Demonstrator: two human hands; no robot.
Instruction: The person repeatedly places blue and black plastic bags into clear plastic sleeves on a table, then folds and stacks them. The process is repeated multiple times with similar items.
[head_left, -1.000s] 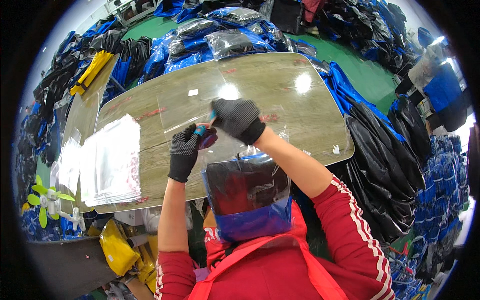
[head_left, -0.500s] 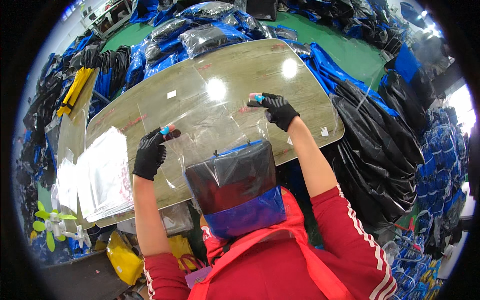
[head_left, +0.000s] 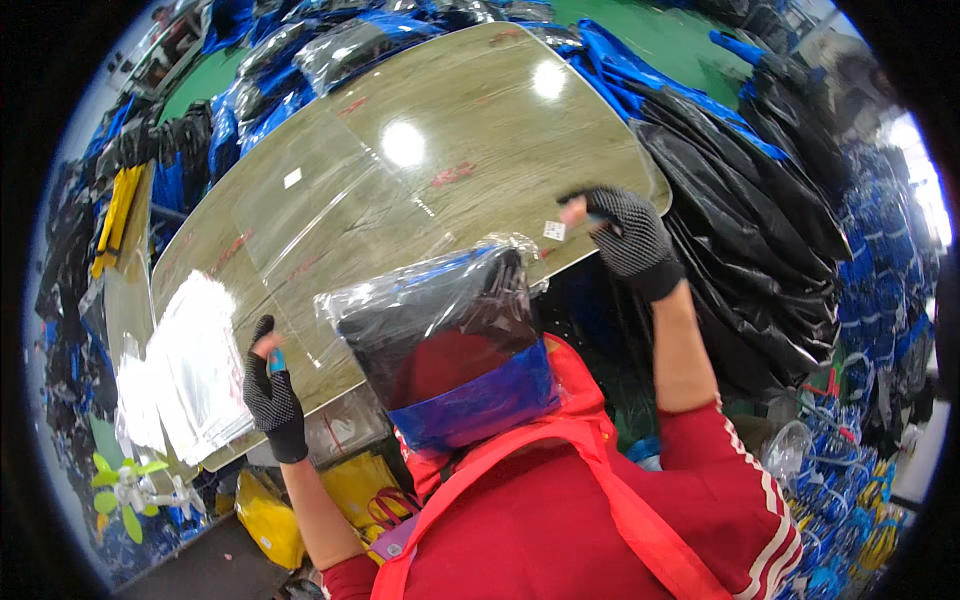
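A black and blue folded item in a clear plastic bag (head_left: 450,350) leans between my chest and the table's near edge. Its clear mouth end lies toward the table, and neither hand touches it. My left hand (head_left: 272,400), in a black dotted glove with bare fingertips and a blue band on one finger, is open off the bag's left side, near the table's front edge. Over the right end of the table, my right hand (head_left: 628,235) is open, slightly blurred, its fingers beside a small white printed label (head_left: 555,230). Contact with that label cannot be made out.
The wood-patterned table (head_left: 500,130) carries a clear sheet, a white square (head_left: 292,178) and a stack of clear plastic bags (head_left: 195,370) at left. Black and blue sheeting (head_left: 740,240) hangs by the right edge. Wrapped bundles (head_left: 365,45) lie beyond; a small green fan (head_left: 130,490) stands lower left.
Both hands have let go of the bag's mouth and moved apart, left hand down and outward, right hand outward. The bag's mouth has dropped back toward the item. The view has shifted.
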